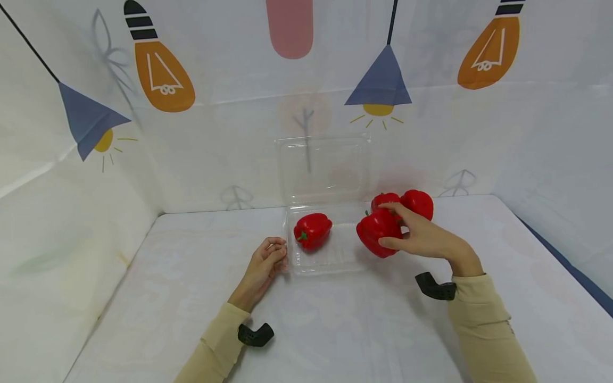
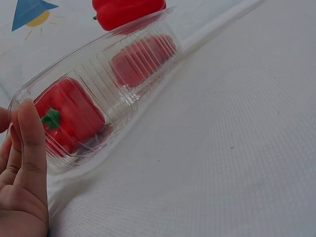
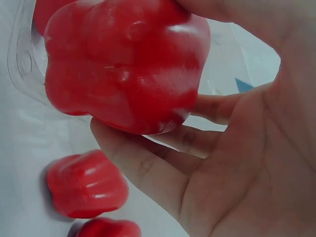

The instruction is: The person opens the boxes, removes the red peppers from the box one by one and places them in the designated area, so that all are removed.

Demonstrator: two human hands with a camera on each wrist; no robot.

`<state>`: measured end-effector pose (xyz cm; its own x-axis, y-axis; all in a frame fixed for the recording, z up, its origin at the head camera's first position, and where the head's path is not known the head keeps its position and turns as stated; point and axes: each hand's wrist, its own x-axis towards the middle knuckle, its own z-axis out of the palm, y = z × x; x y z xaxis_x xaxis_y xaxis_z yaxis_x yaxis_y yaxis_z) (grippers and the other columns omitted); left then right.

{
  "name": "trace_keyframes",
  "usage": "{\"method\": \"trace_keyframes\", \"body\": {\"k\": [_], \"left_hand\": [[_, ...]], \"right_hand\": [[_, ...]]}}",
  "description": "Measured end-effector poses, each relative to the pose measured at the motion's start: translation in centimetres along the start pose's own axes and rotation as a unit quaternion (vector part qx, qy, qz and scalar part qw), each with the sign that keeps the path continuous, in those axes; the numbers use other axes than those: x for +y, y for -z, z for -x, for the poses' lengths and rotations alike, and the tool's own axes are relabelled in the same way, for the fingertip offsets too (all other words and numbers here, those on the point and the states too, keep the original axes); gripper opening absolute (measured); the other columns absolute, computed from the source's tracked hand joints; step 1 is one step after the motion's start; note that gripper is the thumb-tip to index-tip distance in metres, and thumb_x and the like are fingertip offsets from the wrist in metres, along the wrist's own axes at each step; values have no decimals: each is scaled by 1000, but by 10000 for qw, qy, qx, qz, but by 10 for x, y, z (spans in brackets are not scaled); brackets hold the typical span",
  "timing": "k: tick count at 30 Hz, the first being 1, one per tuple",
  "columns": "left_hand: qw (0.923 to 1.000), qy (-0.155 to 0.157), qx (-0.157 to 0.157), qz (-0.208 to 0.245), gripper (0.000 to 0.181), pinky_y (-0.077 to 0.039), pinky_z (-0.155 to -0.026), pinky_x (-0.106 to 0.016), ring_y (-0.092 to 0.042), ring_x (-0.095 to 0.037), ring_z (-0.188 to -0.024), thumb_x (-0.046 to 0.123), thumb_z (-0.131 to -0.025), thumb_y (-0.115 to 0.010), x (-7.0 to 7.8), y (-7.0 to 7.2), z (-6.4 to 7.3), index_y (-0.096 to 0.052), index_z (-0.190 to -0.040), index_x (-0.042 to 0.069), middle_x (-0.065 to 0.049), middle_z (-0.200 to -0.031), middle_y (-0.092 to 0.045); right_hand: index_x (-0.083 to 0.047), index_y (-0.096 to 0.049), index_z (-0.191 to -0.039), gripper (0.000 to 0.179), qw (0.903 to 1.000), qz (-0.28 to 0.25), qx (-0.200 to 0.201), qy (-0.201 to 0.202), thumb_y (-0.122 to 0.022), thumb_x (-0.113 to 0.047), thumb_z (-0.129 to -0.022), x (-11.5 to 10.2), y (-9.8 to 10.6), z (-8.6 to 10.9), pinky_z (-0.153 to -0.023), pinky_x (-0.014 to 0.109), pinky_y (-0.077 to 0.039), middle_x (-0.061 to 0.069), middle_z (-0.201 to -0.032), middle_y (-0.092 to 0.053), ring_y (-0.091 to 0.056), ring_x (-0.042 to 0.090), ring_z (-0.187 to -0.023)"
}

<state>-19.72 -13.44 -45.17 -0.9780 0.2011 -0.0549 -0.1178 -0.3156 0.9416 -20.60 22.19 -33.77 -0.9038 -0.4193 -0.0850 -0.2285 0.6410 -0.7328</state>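
A clear plastic clamshell container [image 1: 330, 270] lies with its lid [image 1: 325, 165] raised at the back. Inside its left part is a red bell pepper [image 1: 313, 232] with a green stem, also seen through the wall in the left wrist view. My left hand [image 1: 266, 266] pinches the container's left rim between thumb and fingers. My right hand [image 1: 421, 234] grips another red bell pepper [image 3: 126, 64], held up over the container's right side, thumb on the near side and fingers across the top.
Two more red bell peppers, one partly hidden [image 1: 384, 200] and one farther right [image 1: 419, 203], sit behind my right hand near the table's back edge. The white table [image 1: 335, 324] meets a white printed sheet [image 1: 230, 133] at the back and sides.
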Motion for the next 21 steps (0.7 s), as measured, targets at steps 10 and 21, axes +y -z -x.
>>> {"method": "trace_keyframes", "body": {"k": [10,21], "left_hand": [[10000,-58,-22,-54,17,-48,-55,-17,-53,-6,-64,4,-94,-51,0,0,1,-44,-109,7,5,-82,-56],[10000,-20,31,-44,16,-47,-54,-17,-52,-6,-63,4,-94,-51,1,1,1,-44,-107,8,5,-81,-55]], "right_hand": [[-17,-28,-140,76,9999,0,1,-110,-73,-34,-80,6,7,4,-81,40,-57,13,-133,-43,-43,36,-121],[-16,-24,-144,83,9992,56,-71,-397,-73,-33,-80,13,16,11,-77,41,-57,19,-136,-38,-39,42,-123]]}}
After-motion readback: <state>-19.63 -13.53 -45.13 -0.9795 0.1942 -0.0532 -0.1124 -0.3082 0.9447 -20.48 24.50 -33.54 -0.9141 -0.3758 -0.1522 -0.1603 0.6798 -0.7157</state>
